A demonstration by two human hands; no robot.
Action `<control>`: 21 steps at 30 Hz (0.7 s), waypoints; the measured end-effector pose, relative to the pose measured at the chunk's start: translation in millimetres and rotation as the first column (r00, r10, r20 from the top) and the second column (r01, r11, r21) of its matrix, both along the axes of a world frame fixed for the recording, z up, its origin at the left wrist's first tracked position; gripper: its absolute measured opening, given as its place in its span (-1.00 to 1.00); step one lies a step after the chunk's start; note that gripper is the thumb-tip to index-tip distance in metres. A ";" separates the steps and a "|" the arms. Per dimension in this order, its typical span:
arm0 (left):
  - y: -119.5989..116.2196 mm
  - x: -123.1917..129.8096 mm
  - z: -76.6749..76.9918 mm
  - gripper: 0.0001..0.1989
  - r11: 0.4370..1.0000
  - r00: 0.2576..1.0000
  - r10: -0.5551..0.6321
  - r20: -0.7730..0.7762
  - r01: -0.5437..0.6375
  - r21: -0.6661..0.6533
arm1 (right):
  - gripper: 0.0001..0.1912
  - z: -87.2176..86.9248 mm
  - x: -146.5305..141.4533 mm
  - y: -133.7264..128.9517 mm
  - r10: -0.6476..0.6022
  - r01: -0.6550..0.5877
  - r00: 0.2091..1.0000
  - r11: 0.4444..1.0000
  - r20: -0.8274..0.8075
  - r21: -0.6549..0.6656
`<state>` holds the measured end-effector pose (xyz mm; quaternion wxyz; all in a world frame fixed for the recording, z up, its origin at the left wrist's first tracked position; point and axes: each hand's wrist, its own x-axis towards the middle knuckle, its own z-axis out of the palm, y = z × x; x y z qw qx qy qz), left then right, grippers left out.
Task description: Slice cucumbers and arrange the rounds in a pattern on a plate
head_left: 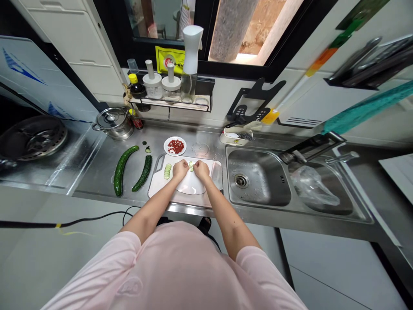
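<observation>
Along the stainless-steel counter (93, 181): lidded steel pot (111, 123) beside gas burner (34, 138), wall shelf (174, 103) with yellow-capped bottle (136, 86) and glass dispenser (189, 82), double-bowl steel sink (258, 176) at right, clear plastic bag (314, 187) in its right-hand bowl, chrome faucet (342, 157) behind.

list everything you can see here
cucumbers: 2, green, on steel counter, left of board
board: 1, white, on counter
cucumber slices: several, pale green, on board
plate: 1, white, behind board
red bits: a heap, red, on plate
pot: 1, steel, far left on counter
spray bottle: 1, white and clear, on shelf
sink: 1, steel, right of board
bag: 1, clear, in sink
left hand: 1, bare, over board
right hand: 1, bare, over board
</observation>
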<state>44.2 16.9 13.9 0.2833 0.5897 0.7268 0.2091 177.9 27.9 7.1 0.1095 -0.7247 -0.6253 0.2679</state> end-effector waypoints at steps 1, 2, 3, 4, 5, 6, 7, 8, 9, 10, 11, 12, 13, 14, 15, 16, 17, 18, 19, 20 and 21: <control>0.3 0.1 -0.3 -0.85 1.000 1.000 -0.002 -0.014 0.002 -0.004 | -0.81 -0.4 0.0 0.2 0.000 0.000 1.000 1.000 0.003 -0.001; 0.5 0.1 -0.7 -0.85 1.000 1.000 -0.005 -0.025 0.004 -0.008 | -0.81 -0.6 -0.2 0.5 -0.001 0.001 1.000 1.000 0.007 -0.003; 0.8 0.0 -1.2 -0.84 1.000 0.999 -0.009 -0.034 0.009 -0.010 | -0.81 -0.6 -0.4 0.7 -0.003 0.003 1.000 1.000 0.013 -0.004; 1.1 -0.2 -1.8 -0.84 1.000 0.999 -0.014 -0.042 0.014 -0.010 | -0.81 -0.6 -0.7 0.9 -0.005 0.005 1.000 1.000 0.019 -0.007; 1.4 -0.4 -2.6 -0.85 1.000 0.999 -0.017 -0.049 0.016 -0.010 | -0.81 -0.5 -1.0 1.1 -0.006 0.006 1.000 1.000 0.025 -0.011; 1.8 -0.6 -3.4 -0.85 1.000 0.998 -0.020 -0.056 0.019 -0.008 | -0.81 -0.4 -1.2 1.2 -0.005 0.005 1.000 1.000 0.030 -0.015; 2.2 -0.7 -4.2 -0.85 1.000 0.998 -0.021 -0.062 0.021 -0.007 | -0.81 -0.3 -1.4 1.4 -0.002 0.002 0.999 1.000 0.033 -0.020; 2.6 -0.8 -5.0 -0.86 1.000 0.998 -0.024 -0.067 0.023 -0.007 | -0.81 -0.1 -1.5 1.4 0.003 -0.002 0.999 1.000 0.036 -0.022; 3.0 -0.8 -5.8 -0.86 1.000 0.997 -0.026 -0.071 0.025 -0.008 | -0.82 0.1 -1.6 1.5 0.008 -0.007 0.999 1.000 0.038 -0.023; 3.5 -0.7 -6.3 -0.86 1.000 0.997 -0.027 -0.076 0.026 -0.010 | -0.82 0.4 -1.7 1.5 0.012 -0.011 0.999 1.000 0.040 -0.023; 3.9 -0.6 -6.7 -0.86 1.000 0.996 -0.028 -0.082 0.028 -0.011 | -0.82 0.8 -1.8 1.5 0.014 -0.013 0.999 1.000 0.043 -0.022; 4.2 -0.4 -6.9 -0.86 1.000 0.996 -0.029 -0.089 0.028 -0.011 | -0.82 1.3 -2.0 1.5 0.015 -0.014 0.999 1.000 0.045 -0.022; 4.5 -0.1 -6.9 -0.86 1.000 0.995 -0.027 -0.098 0.026 -0.012 | -0.82 1.9 -2.2 1.6 0.017 -0.015 0.999 1.000 0.047 -0.024; 4.7 0.2 -6.6 -0.86 1.000 0.994 -0.025 -0.107 0.023 -0.014 | -0.82 2.5 -2.5 1.6 0.017 -0.015 0.999 0.999 0.050 -0.029; 4.8 0.5 -6.2 -0.85 1.000 0.993 -0.023 -0.113 0.021 -0.018 | -0.81 3.1 -2.7 1.8 0.015 -0.013 0.998 0.999 0.053 -0.037; 4.7 0.8 -5.6 -0.85 1.000 0.993 -0.022 -0.118 0.020 -0.022 | -0.80 3.6 -2.9 1.9 0.011 -0.009 0.998 0.999 0.057 -0.045; 4.6 1.0 -4.9 -0.84 1.000 0.993 -0.023 -0.119 0.021 -0.024 | -0.79 3.8 -3.0 2.0 0.006 -0.003 0.998 0.999 0.061 -0.051; 4.4 1.1 -4.1 -0.84 0.999 0.993 -0.025 -0.118 0.022 -0.025 | -0.77 3.8 -3.0 2.0 0.000 0.004 0.998 0.999 0.065 -0.052; 4.2 1.1 -3.4 -0.83 0.999 0.993 -0.027 -0.117 0.024 -0.026 | -0.75 3.5 -2.8 2.0 -0.005 0.008 0.998 0.999 0.066 -0.046; 3.9 1.0 -2.7 -0.82 0.999 0.993 -0.029 -0.115 0.026 -0.025 | -0.73 2.9 -2.4 2.0 -0.006 0.009 0.998 0.999 0.064 -0.038; 3.6 0.7 -2.0 -0.81 0.999 0.993 -0.030 -0.113 0.028 -0.023 | -0.72 2.2 -1.9 1.9 -0.006 0.007 0.998 1.000 0.060 -0.029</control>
